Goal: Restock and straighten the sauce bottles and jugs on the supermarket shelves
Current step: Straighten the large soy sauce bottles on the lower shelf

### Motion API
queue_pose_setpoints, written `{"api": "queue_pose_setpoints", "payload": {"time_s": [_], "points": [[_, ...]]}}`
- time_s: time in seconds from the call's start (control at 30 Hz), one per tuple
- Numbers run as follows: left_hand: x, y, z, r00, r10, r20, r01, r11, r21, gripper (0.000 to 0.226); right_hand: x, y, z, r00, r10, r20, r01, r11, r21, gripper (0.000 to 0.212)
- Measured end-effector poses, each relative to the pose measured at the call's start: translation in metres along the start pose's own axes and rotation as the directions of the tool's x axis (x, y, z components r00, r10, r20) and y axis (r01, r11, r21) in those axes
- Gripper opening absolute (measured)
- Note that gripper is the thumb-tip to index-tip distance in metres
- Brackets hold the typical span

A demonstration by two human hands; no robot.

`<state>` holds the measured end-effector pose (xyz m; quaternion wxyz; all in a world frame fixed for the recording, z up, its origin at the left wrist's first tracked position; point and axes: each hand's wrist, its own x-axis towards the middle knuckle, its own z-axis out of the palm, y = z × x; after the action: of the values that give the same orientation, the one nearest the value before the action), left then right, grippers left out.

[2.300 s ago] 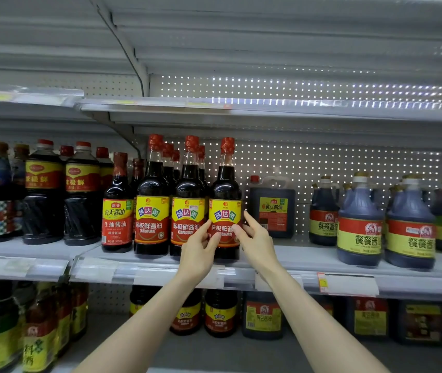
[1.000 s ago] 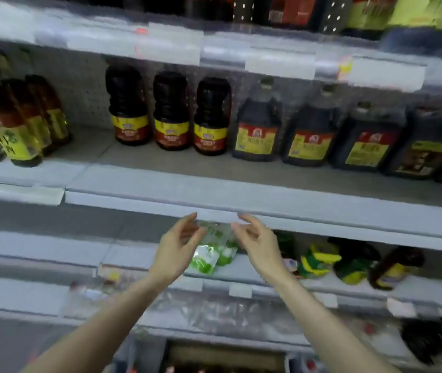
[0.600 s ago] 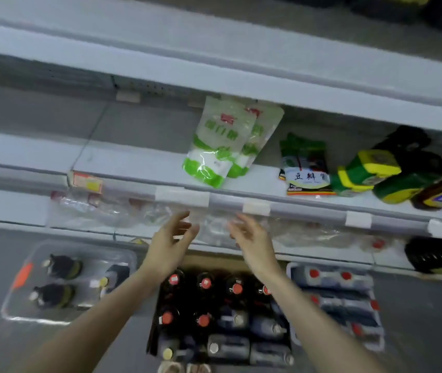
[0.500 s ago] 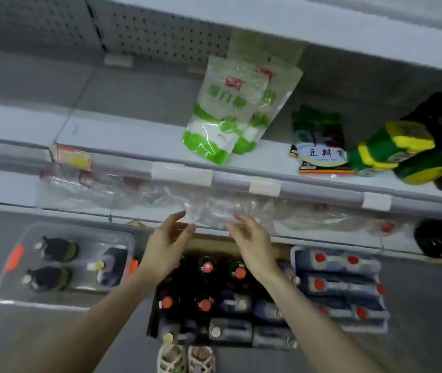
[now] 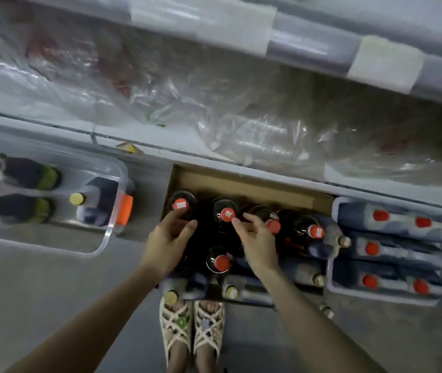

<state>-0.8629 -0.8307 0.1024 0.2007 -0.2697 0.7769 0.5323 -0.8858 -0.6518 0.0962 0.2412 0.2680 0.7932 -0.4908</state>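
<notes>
We see the left hand (image 5: 170,239) and right hand (image 5: 257,242) loose and open over the bottles (image 5: 221,261) in the box (image 5: 241,184) — touching or not, we cannot tell.

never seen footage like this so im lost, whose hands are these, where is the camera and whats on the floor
No machine here: a person wears one wide-angle camera on the head, looking down, so the single view shows their own arms and sandals. On the floor stands an open cardboard box of dark sauce bottles with red caps. Left of it is a clear plastic bin with a few more bottles; right of it, a pale crate of blue jugs. Above, the shelf holds goods in clear plastic wrap. The left hand and right hand reach down over the bottle tops, fingers loosely curled; neither plainly grips anything.
</notes>
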Motion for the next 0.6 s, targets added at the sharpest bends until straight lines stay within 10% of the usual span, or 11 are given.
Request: {"api": "queue_pose_setpoints", "payload": {"time_s": [0.6], "points": [[0.056, -0.077, 0.044, 0.999, -0.044, 0.022, 0.043, 0.998, 0.034, 0.039, 0.061, 0.069, 0.059, 0.929, 0.338, 0.152, -0.365, 0.903, 0.225, 0.087]]}}
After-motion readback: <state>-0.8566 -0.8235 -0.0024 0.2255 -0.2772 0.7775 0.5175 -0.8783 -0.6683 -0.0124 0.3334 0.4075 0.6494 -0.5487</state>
